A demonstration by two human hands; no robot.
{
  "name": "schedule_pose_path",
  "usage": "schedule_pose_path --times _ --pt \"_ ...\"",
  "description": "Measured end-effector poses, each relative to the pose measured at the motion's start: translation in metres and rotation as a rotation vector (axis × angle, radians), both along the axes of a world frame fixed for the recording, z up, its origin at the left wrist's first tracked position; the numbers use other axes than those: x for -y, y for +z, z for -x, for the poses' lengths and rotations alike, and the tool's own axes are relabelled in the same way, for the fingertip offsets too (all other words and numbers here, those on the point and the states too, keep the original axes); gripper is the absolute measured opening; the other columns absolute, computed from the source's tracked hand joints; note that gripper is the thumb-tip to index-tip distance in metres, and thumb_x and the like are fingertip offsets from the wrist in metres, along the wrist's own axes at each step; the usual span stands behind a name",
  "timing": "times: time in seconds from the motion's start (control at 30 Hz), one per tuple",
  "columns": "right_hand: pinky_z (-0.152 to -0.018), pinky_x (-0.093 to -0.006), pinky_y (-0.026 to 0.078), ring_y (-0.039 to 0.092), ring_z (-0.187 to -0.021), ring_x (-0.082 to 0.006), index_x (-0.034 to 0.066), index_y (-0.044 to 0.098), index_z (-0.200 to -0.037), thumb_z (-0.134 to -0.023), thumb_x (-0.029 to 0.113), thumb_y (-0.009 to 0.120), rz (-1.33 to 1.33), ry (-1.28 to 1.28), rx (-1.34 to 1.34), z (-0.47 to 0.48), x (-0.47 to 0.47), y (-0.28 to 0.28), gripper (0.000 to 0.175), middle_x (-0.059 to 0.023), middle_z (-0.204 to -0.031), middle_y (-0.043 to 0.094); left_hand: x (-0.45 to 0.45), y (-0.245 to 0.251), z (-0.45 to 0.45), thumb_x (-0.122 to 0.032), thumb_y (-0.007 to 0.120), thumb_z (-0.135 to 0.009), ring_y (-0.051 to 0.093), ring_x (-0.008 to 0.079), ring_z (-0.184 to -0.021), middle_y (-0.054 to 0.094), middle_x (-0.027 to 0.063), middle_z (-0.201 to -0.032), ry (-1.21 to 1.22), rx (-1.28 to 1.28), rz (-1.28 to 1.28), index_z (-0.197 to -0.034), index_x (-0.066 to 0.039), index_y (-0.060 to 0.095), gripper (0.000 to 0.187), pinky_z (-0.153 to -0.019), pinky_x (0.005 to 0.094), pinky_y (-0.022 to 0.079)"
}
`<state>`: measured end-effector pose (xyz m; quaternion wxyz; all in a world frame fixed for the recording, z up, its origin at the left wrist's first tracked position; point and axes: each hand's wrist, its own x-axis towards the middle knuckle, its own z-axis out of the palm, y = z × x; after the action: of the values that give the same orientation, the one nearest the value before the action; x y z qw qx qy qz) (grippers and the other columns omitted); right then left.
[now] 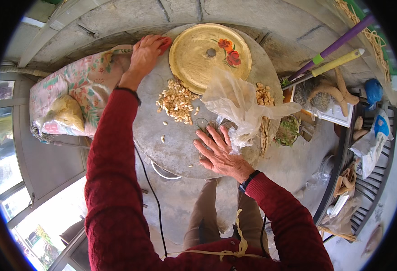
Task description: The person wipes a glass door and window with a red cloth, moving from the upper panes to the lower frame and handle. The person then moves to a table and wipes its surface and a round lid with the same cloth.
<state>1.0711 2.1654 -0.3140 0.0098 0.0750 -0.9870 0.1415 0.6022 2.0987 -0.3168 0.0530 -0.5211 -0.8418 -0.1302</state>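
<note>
My left hand reaches to the far left rim of a round grey table, its fingers over a small red thing, perhaps a cloth. Palm down, my right hand lies on the table with fingers spread. Under and beyond those fingers shows a thin-rimmed clear object, possibly eyeglasses, mostly hidden. A crumpled clear plastic bag touches the right hand's side and overlaps a round yellow tray with painted red flowers. Pale seeds, probably pumpkin seeds, are heaped between the hands; a few lie scattered nearer me.
Shelled pieces lie at the table's right. Left stands a flowered cloth cover bearing a tied bag. Purple and yellow handles lean at right, above a black rack. A black cord hangs before me.
</note>
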Motion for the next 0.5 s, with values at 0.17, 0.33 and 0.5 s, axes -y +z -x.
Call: schedule_pose_path --times 0.17,0.33,0.5 --pt "-0.145 -0.0734 0.018 0.033 -0.178 -0.0452 0.0159 0.055 -0.173 -0.106 0.057 0.080 0.009 -0.007 0.008 0.003 0.003 0.001 0.083 -0.0141 -0.191 0.038 0.063 0.001 -0.010 -0.010 0.068 -0.109 0.061 0.0394 -0.154 0.066 0.0109 -0.168 -0.035 -0.013 -0.069 -0.147 -0.009 0.076 0.039 -0.123 0.0565 0.050" --pt "-0.144 -0.0772 0.016 0.031 -0.177 -0.0467 0.0145 0.057 -0.170 -0.101 0.052 0.085 0.031 -0.001 0.031 0.004 0.008 0.004 0.084 -0.0157 -0.191 0.038 0.163 0.006 -0.077 -0.008 0.068 -0.105 0.069 0.0421 -0.136 0.071 0.0163 -0.157 0.066 0.031 -0.134 -0.132 0.000 0.080 0.031 -0.110 0.0562 0.054" --pt "-0.142 -0.0805 0.018 0.032 -0.174 -0.0480 0.0127 0.060 -0.167 -0.101 0.051 0.084 -0.020 0.003 0.110 0.001 0.013 0.012 0.080 -0.0171 -0.189 0.039 0.240 0.008 -0.193 -0.002 0.069 -0.102 0.068 0.0421 -0.132 0.069 0.0172 -0.156 0.311 0.125 -0.095 -0.133 0.001 0.079 0.033 -0.111 0.0548 0.054"
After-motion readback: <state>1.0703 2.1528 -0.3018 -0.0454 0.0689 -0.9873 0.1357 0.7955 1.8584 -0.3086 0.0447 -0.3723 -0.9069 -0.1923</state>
